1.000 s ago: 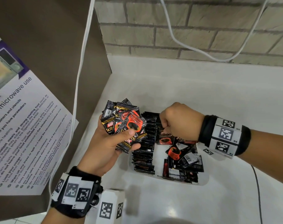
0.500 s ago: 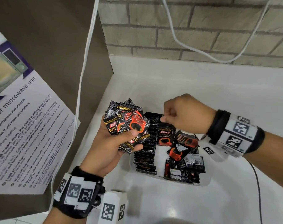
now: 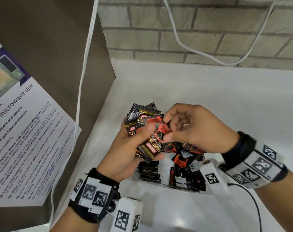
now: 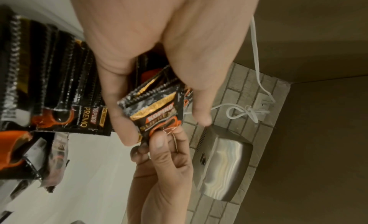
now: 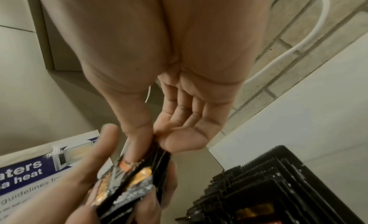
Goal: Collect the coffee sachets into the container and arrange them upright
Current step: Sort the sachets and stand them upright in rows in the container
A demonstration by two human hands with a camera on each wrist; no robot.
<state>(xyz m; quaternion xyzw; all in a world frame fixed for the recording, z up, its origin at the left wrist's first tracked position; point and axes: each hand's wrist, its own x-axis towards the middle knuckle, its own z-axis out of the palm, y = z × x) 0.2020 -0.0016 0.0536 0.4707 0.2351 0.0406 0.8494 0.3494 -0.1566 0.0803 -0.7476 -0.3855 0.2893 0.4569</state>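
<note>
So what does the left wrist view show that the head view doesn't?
Only the left wrist view shows a steel wall unit and a wall socket. Only the head view shows the microwave notice, both wristbands and the container. Both show the left hand gripping a sachet bundle while the right hand pinches one sachet.

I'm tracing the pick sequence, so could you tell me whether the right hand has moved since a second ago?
Yes. The right hand came up off the container and leftward, carrying a sachet onto the left hand's stack.

Head view looks down from above; 2 wrist views sit close, sharing the sachet stack [image 3: 146, 131].
</note>
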